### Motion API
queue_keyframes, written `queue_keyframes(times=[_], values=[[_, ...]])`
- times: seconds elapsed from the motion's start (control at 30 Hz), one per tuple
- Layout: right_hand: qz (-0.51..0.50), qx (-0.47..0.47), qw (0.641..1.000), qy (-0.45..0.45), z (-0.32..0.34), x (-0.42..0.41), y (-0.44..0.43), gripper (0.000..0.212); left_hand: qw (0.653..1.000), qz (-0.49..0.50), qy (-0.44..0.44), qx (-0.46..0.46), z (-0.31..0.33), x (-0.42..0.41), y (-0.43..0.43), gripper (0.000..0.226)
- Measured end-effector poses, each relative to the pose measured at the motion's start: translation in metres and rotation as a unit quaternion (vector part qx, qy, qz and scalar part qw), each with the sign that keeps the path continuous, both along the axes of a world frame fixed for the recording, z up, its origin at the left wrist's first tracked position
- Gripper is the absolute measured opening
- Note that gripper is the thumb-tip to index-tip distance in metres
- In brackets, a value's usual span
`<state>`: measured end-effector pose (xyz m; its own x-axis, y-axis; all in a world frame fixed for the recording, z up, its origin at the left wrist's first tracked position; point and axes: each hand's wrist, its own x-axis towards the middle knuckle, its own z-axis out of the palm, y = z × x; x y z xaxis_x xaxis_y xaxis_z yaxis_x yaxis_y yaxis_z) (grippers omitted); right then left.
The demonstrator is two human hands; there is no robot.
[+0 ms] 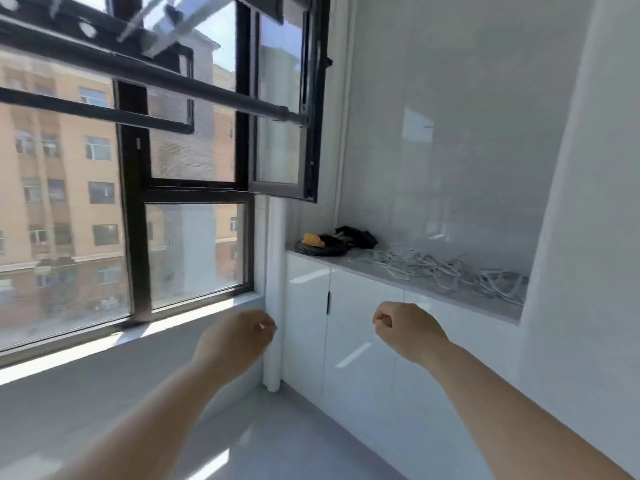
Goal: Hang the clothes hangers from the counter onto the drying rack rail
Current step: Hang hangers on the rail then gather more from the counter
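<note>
Both hands are out front, well apart and bare. The left hand [239, 336] has its fingers curled in, the right hand [405, 327] is balled loosely in front of the white cabinet doors [360, 327], and neither holds a thing. Nothing is picked up yet.

Beyond the right hand, the white wire hangers [450, 271] lie in one tangled heap on the counter [346, 266], hooks and shoulders interlaced — that's the trouble spot. Pull one and it likely drags its neighbours along, and a few could slide off the front edge to the floor. At the counter's far corner sits a dark bundle [325, 249] with something orange on it, near enough to be snagged.

Up and left, the dark drying rack rail [173, 77] runs across towards the open window sash [280, 98] — a hanger fumbled up there could drop out through the gap.
</note>
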<state>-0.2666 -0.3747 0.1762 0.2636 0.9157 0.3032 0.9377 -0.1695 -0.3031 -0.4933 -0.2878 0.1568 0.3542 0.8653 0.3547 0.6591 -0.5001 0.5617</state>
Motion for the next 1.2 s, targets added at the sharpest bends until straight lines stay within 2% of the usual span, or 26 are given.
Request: queue_keyframes(times=[0.27, 0.57, 0.8, 0.93, 1.03, 1.2], values=[[-0.148, -0.025, 0.988, 0.023, -0.043, 0.127, 0.008, 0.022, 0.993, -0.112, 0.026, -0.039, -0.033, 0.148, 0.067, 0.018], [-0.225, -0.008, 0.973, 0.040, -0.062, 0.246, 0.105, 0.022, 0.980, -0.171, 0.052, -0.088, -0.054, 0.283, 0.199, 0.025], [-0.236, -0.047, 0.970, 0.022, -0.125, 0.320, 0.162, 0.024, 0.972, -0.172, 0.066, -0.148, -0.094, 0.371, 0.270, 0.031], [-0.250, -0.031, 0.968, 0.010, -0.137, 0.382, 0.197, 0.029, 0.971, -0.163, 0.063, -0.161, -0.107, 0.423, 0.303, 0.032], [-0.252, -0.011, 0.967, -0.018, -0.142, 0.428, 0.228, 0.032, 0.978, -0.125, 0.062, -0.158, -0.113, 0.462, 0.328, 0.031], [-0.216, -0.033, 0.973, -0.080, -0.148, 0.494, 0.274, 0.036, 0.985, -0.045, 0.088, -0.141, -0.112, 0.523, 0.362, 0.025]])
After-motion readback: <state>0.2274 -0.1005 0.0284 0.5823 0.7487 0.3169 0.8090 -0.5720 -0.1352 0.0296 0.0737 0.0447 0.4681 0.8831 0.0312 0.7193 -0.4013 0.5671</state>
